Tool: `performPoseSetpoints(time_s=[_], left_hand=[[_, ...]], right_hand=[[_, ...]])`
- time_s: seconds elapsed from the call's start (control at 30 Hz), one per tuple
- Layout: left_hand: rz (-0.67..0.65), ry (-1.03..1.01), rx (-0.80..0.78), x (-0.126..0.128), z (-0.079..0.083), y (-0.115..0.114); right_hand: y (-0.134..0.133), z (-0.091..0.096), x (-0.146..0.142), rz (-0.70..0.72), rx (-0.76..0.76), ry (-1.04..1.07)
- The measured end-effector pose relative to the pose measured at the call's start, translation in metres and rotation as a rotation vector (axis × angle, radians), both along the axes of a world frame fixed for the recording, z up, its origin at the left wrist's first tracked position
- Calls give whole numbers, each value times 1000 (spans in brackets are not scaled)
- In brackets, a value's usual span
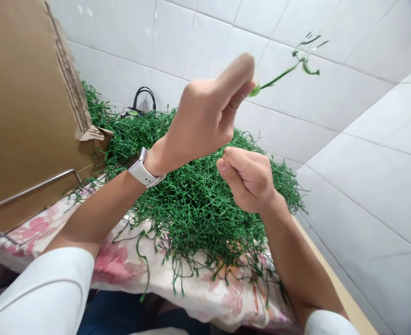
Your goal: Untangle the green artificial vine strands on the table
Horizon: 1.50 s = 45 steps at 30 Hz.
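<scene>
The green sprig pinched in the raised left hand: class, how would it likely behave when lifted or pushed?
The green sprig juts out from the left hand without drooping, so it is probably springy rather than limp. It looks thin, so likely very light. Its curled tips resemble those in the green pile, so it may snag and tangle.

Green stems [198,204]: plastic-looking, slightly glossy, thin and smooth; held sprig [289,70] same stuff; cloth [115,265] under pile: soft printed floral fabric, matt; cardboard box [24,107]: brown, matt, rough torn corrugated edge; rail [31,190]: bare metal, shiny; wall tiles [366,153]: white, glossy glazed; watch strap [141,171]: white, smooth, matt, rubbery.
</scene>
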<state>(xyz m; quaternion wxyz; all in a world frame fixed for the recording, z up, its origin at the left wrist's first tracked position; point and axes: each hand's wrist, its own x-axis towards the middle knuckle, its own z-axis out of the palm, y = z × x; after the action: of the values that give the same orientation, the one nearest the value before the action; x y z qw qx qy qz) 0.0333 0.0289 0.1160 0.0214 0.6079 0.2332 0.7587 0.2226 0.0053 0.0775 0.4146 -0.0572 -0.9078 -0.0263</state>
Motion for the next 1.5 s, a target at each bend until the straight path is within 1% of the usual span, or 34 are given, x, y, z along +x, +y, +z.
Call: performPoseSetpoints(time_s=[0.13,0.17,0.2,0.23,0.3,0.37,0.43,0.47,0.5,0.57,0.6,0.67,0.73,0.8,0.83,0.9,1.0,1.1,1.2,1.27,1.3,1.33,1.4,1.47,1.5], left_hand=[[172,3,-4,-42,23,25],[209,-19,1,-51,28,28],[215,-47,6,-58,32,28],[171,-54,-21,-63,35,25],[5,-55,-49,-65,37,15],[-208,-43,-25,-56,34,7],[-401,-57,7,-40,29,4],[-461,-82,20,-31,25,5],[-492,-91,-12,-22,22,7],[-518,-97,-98,-6,15,10],[-522,-70,-156,1,12,11],[-499,0,-252,11,6,11],[-455,58,-307,17,1,9],[-417,91,-319,20,-2,8],[-403,106,-318,21,-2,7],[-375,120,-294,19,-2,8],[-320,114,-227,14,1,10],[-213,140,-185,12,-2,16],[-52,271,-134,12,-12,28],[68,378,-85,8,-18,42],[105,391,-79,5,-19,50],[108,357,-95,0,-20,60],[17,196,-169,-10,-18,77],[-112,78,-207,-18,-14,87],[-168,44,-209,-20,-12,89]], right_hand=[[-15,3,6,61,28,-27],[-16,4,7,62,28,-10],[-14,5,9,51,25,17],[-10,5,10,24,18,44],[3,5,12,-77,4,83],[20,4,15,-235,-1,81],[34,2,19,-399,-8,33],[39,1,21,-469,-11,-7],[42,1,24,-527,-16,-61],[43,3,28,-605,-38,-158],[42,4,29,-620,-62,-177],[35,6,29,-587,-171,-157],[25,7,25,-473,-308,-122],[17,5,17,-370,-375,-154],[15,4,12,-348,-358,-179],[13,0,5,-353,-269,-214],[16,-3,1,-354,-146,-199],[13,-1,1,-224,-86,-198],[-4,4,1,-60,-35,-228],[-20,8,1,47,-39,-336],[-28,9,1,81,-48,-405],[-33,10,2,98,-63,-467],[-37,13,6,60,-83,-497],[-29,15,12,-36,-106,-394],[-21,15,16,-111,-127,-313]])
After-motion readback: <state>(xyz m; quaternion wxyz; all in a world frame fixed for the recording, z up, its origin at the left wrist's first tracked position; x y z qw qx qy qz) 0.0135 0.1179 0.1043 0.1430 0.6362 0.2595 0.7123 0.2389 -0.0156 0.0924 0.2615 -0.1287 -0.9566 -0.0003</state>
